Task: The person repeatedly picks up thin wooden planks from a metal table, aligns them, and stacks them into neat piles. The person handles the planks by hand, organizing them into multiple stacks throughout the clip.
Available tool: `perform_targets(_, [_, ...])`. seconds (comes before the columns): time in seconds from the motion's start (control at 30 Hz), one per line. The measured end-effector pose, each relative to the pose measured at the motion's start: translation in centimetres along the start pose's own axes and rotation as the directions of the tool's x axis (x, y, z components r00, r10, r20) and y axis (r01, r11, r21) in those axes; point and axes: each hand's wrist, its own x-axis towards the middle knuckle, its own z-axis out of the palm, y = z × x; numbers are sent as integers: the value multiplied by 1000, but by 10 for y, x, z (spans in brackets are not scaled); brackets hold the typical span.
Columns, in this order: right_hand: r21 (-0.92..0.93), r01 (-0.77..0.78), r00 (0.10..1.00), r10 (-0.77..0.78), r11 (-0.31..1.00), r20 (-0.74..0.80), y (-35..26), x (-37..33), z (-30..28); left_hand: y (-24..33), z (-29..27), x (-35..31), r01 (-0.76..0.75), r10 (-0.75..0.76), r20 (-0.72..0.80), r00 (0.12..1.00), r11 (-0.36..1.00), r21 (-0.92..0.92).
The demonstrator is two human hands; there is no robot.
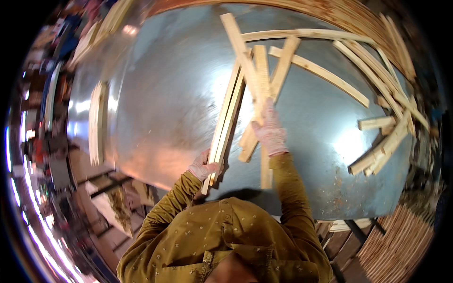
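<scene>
Sorting slats: left hand [204,167] grips a slat bundle [227,120] on edge, right hand [270,132] closed on crossed slats [258,89]; next, judged, add one to the bundle.

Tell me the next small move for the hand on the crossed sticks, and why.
Probably lift one stick clear and lay it with the bundle in the left hand. The right hand rests on several loose sticks crossed over each other on the metal table, while the left grips a few aligned ones.
</scene>
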Motion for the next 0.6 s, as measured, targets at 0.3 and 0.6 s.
perform_targets(0.3, [125, 19, 992, -2, 992, -129, -59, -51, 9, 2, -102, -22, -201, 78, -325, 943, 910, -363])
perform_targets(0.6, [-139, 255, 938, -280, 957, -205, -141, -135, 169, 24, -118, -36, -53, -51, -255, 966, 922, -383])
